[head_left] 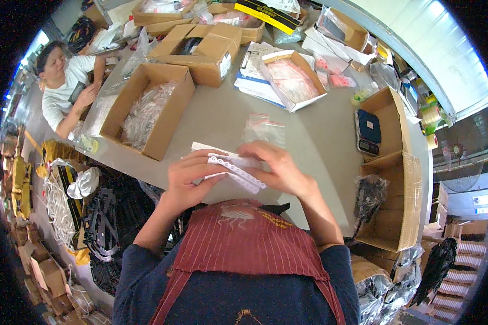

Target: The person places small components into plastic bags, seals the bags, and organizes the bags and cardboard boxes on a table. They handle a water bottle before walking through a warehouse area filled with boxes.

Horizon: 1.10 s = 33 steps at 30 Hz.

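The left hand is pinching the left part of a bundle of white, flat, scallop-edged strips bearing rows of small round marks; its grip is nearly closed, the fingers lying across the strips and the thumb coming from below. The right hand is also holding the bundle, its grip closing around the right part, though some fingertips are hiding behind it. The bundle is slanting down to the right between both hands, its lower right end sticking out below the right grip. Beyond it, clear plastic zip bags with red lines are lying on the grey tabletop.
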Available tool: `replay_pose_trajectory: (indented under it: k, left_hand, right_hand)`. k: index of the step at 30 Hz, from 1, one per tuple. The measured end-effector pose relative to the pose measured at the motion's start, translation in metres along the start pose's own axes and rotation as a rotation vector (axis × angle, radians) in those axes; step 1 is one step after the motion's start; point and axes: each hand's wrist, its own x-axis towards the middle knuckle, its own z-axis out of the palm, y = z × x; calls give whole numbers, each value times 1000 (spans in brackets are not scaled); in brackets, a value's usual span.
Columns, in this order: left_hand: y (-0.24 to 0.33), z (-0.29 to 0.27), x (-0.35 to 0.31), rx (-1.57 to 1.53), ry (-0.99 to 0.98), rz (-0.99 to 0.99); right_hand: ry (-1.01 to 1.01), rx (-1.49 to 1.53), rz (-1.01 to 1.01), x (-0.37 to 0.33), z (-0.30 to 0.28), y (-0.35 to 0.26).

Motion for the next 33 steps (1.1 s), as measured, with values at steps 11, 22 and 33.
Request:
replay_pose_trajectory:
  k: [11,22,33]
  left_hand:
    - [-9,-3,-5,-15,8,-4]
    - [-10,1,-18,-270,144,-223]
    - [-7,4,-19,-295,179,-224]
  right_hand:
    - [-41,66,249,-7,1,1]
    - [95,63,230,-13,12,1]
    - [17,201,355,-10,7,-8]
